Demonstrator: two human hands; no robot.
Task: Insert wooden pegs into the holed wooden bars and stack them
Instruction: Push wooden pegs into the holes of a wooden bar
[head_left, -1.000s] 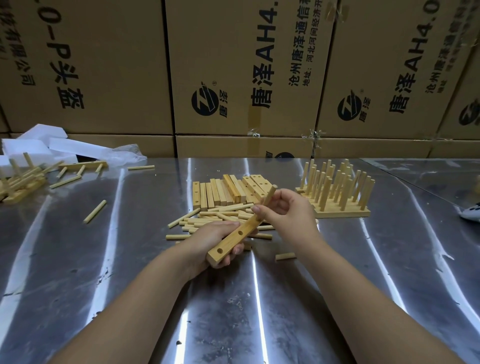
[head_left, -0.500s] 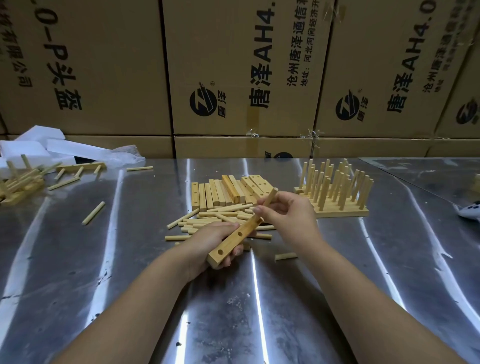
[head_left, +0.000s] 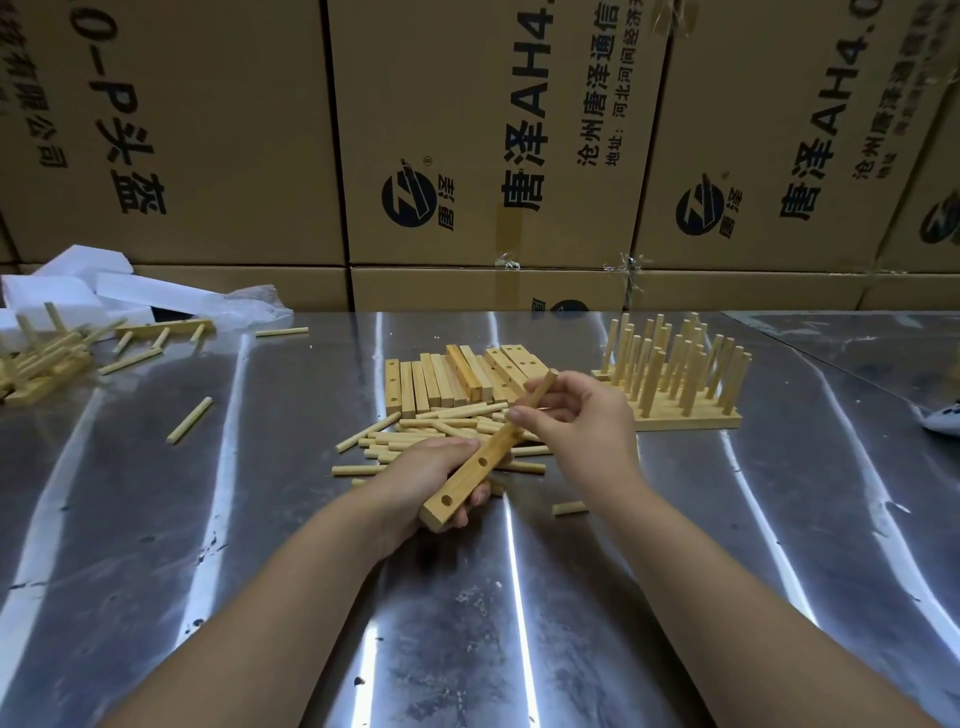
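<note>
Back wall of stacked cardboard boxes (head_left: 467, 130) printed in black, right behind a scuffed, glaring steel table (head_left: 519, 623). Far left, white foam blocks (head_left: 78, 286) beside a jumble of pegged bars (head_left: 36, 364). Right of centre, finished stack (head_left: 685, 415) of bars bristling with upright pegs. Mid-table, row of plain holed bars (head_left: 441, 384), loose pegs (head_left: 415, 441) heaped just in front. Nearer, left hand (head_left: 421, 483) wrapped around one holed bar (head_left: 478, 467), tilted above the table, three holes showing; right hand (head_left: 582, 415) pinching a peg (head_left: 540, 387) at that bar's far end. Single stray peg (head_left: 189, 420) well left.
</note>
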